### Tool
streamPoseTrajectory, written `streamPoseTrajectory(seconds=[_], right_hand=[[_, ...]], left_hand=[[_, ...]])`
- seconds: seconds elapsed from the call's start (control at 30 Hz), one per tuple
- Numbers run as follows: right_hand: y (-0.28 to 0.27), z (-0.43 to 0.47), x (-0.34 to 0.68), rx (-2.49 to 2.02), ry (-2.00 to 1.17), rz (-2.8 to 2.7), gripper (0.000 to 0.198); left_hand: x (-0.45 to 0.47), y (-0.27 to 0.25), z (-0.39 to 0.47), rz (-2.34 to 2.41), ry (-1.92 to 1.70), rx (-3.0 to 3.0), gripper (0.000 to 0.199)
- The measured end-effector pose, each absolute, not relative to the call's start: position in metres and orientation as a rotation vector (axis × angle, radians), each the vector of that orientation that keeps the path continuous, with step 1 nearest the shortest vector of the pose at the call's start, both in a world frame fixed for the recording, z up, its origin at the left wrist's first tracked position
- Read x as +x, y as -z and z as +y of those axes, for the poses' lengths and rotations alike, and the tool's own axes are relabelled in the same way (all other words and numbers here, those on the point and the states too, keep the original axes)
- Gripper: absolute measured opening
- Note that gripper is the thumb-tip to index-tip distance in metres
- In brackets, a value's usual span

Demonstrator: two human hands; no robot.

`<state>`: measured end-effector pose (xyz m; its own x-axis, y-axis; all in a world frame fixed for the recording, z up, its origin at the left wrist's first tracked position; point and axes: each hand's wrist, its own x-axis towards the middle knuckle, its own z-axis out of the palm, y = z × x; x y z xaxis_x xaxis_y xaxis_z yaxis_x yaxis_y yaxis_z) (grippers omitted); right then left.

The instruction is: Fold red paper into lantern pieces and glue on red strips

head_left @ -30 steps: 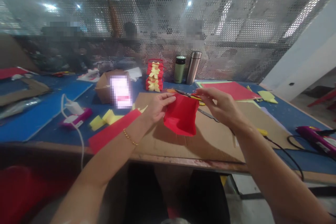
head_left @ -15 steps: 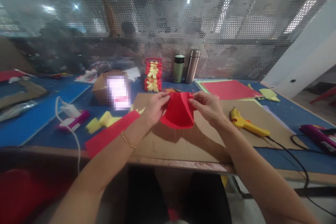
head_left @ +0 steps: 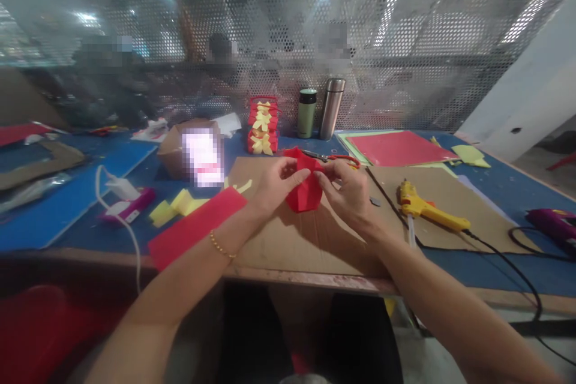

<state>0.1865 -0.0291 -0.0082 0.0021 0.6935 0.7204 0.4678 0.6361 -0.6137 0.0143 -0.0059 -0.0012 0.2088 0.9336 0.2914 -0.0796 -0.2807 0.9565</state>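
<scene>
Between my two hands is a piece of folded red paper [head_left: 304,197], held up over a sheet of brown cardboard [head_left: 288,246]. My left hand [head_left: 278,187] pinches its left side with thumb and fingers. On the right side, my right hand [head_left: 346,191] grips the paper's edge the same way. Just behind the hands lie scissors with red handles [head_left: 348,159], partly hidden. A flat red paper strip [head_left: 198,228] rests by my left forearm.
A yellow glue gun [head_left: 429,213] lies on cardboard at the right, its cord trailing off the table edge. Red boxes with yellow bows [head_left: 263,126], a green tumbler [head_left: 306,114] and a steel flask [head_left: 332,109] stand at the back. A lit phone [head_left: 202,156] leans against a cardboard box [head_left: 168,150].
The red paper has gone from a wide, flared curve to a narrower folded shape, and my hands have come closer together. The scissors behind them now show more.
</scene>
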Motion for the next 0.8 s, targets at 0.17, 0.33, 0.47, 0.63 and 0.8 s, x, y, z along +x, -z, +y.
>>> streamPoseTrajectory(seconds=[0.17,0.33,0.47,0.63,0.8], right_hand=[[0.009,-0.037,0.185,-0.929,-0.267,-1.755,0.019],[-0.001,-0.043,0.193,-0.84,-0.22,-1.752,0.025],[-0.003,-0.041,0.196,-0.708,-0.285,-1.884,0.03],[-0.001,-0.038,0.197,-0.758,-0.422,-1.862,0.025],[-0.005,-0.037,0.201,-0.755,-0.522,-1.832,0.022]], left_hand=[[0.012,0.002,-0.005,0.645,-1.123,1.234,0.045],[0.005,-0.007,-0.006,0.581,-1.076,1.336,0.039],[0.003,-0.011,-0.009,0.594,-1.014,1.426,0.033],[0.001,-0.012,-0.009,0.647,-1.036,1.434,0.031],[-0.001,-0.015,-0.008,0.646,-1.041,1.471,0.038]])
